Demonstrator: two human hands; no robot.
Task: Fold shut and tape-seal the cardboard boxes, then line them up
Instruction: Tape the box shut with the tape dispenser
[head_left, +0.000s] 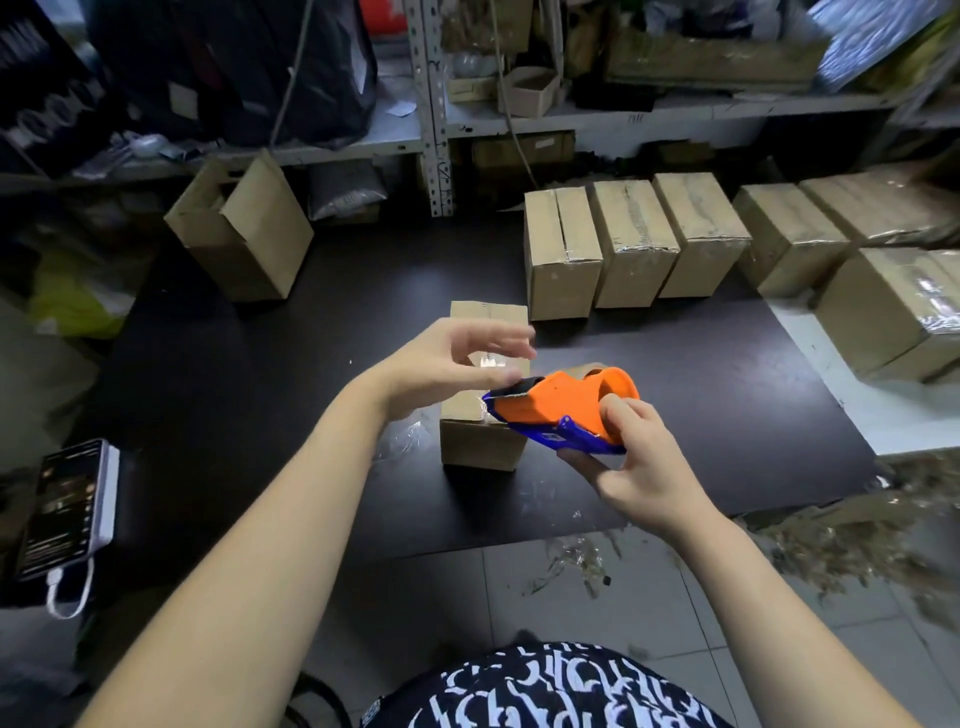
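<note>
A small cardboard box (480, 441) stands on the dark mat in front of me, its top flaps folded down with clear tape partly over them. My right hand (631, 460) grips an orange and blue tape dispenser (563, 408), held just above the box's right edge with its cutter end pointing left. My left hand (457, 358) hovers over the box top, fingers spread and blurred, near the dispenser's cutter; it holds nothing that I can make out.
A row of three taped boxes (636, 241) stands behind, with more sealed boxes (883, 306) to the right. An open box (244, 228) sits at the back left. A phone (65, 506) lies at the left. Shelving runs along the back. Tape scraps litter the floor (576, 558).
</note>
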